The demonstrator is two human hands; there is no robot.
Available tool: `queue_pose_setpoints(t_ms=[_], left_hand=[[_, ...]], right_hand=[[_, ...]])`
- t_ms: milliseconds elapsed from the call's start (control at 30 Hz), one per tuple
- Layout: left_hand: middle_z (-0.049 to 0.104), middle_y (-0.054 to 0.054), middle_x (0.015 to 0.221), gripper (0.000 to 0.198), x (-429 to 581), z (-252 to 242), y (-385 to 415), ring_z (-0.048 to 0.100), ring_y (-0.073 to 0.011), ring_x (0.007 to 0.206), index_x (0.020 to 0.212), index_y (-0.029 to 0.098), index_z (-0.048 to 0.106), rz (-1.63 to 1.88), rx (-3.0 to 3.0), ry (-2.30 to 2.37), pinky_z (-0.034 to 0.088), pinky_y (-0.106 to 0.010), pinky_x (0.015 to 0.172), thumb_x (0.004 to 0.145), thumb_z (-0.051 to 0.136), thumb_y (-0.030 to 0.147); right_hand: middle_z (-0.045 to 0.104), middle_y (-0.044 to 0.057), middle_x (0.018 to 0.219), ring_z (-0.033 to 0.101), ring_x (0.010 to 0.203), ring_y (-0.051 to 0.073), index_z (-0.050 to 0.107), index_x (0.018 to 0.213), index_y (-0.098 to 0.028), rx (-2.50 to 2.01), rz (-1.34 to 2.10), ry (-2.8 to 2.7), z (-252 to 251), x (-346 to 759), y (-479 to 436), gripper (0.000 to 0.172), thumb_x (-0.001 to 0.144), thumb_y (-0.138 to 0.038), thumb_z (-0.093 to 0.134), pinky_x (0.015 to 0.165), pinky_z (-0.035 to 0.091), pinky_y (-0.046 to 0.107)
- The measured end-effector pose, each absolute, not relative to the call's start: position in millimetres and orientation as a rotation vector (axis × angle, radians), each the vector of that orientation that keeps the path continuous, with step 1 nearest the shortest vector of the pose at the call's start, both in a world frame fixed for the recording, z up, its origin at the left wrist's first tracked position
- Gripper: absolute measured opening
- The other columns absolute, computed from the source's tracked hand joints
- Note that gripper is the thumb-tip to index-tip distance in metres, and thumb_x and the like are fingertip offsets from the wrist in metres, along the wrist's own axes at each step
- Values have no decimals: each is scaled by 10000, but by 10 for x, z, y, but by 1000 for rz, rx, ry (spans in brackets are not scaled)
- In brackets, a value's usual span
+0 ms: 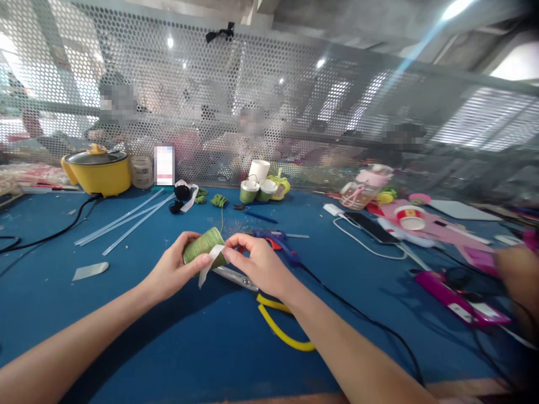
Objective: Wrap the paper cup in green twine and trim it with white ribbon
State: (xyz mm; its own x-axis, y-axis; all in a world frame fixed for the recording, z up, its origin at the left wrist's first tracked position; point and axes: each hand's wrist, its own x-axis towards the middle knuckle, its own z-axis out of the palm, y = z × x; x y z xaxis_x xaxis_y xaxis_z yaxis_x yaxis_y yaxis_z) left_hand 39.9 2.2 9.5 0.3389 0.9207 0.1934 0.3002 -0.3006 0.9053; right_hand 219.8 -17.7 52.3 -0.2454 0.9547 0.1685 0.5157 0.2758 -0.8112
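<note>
My left hand (174,266) is closed around a small cup wrapped in green yarn (202,247), tilted on its side above the table. A white ribbon strip (213,262) lies across the cup near its right end, under my left thumb, one end hanging loose. My right hand (256,261) pinches at the ribbon's upper end by the cup's rim. A green strand runs from the cup to a bundle of green yarn (218,200) behind. Below my right hand lie yellow-handled scissors (282,331), blades partly hidden. A blue glue gun (284,242) rests just beyond it.
Clear glue sticks (126,221) and a yellow electric pot (99,173) are at left. Small green-wrapped cups (257,191) stand at the back. A phone (370,227), cables and a magenta power strip (458,297) lie at right, near another person's blurred hand (520,275).
</note>
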Motion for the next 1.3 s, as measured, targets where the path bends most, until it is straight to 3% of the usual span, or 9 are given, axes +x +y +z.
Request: queue_pose_setpoints(t_ms=[200, 300, 400, 600, 733, 1300], left_hand=[[574, -67, 986, 339, 391, 90, -28, 554, -195, 872, 1114, 169, 426, 983, 1845, 962, 449, -314, 760, 899, 275, 384], [530, -101, 1082, 324, 384, 67, -4, 531, -212, 983, 1158, 173, 401, 1093, 1976, 904, 447, -355, 826, 870, 384, 322], [479, -120, 1119, 428, 377, 76, -3, 481, -242, 1057, 1132, 179, 432, 1375, 2263, 885, 421, -393, 879, 744, 597, 253], [546, -57, 836, 169, 368, 203, -118, 544, -173, 778, 932, 198, 553, 1520, 2450, 745, 474, -296, 682, 768, 592, 175], [555, -42, 776, 27, 363, 252, -134, 538, -152, 720, 817, 189, 569, 1499, 2258, 751, 456, -268, 639, 802, 555, 172], [534, -13, 672, 175, 396, 241, 17, 478, -119, 609, 621, 154, 581, 1357, 1692, 939, 379, -243, 550, 732, 587, 288]], right_hand=[[523, -18, 681, 465, 630, 109, 517, 713, -173, -1248, 758, -1878, 508, 2238, -237, 153, 816, -281, 486, 600, 373, 227], [522, -8, 714, 482, 679, 120, 495, 702, -180, -1214, 646, -1904, 489, 2247, -249, 139, 820, -252, 484, 646, 384, 237], [514, 1, 728, 486, 707, 130, 481, 693, -185, -1176, 536, -1948, 455, 2245, -250, 119, 811, -203, 488, 673, 390, 250], [512, 9, 711, 479, 720, 145, 472, 685, -194, -1086, 441, -2042, 383, 2225, -242, 133, 817, -179, 487, 690, 400, 283], [525, 21, 718, 476, 710, 149, 477, 703, -193, -1022, 383, -2101, 365, 2220, -247, 126, 827, -177, 485, 694, 404, 303], [538, 27, 710, 477, 717, 161, 476, 715, -204, -856, 316, -2160, 380, 2184, -302, 121, 818, -142, 488, 697, 410, 327]])
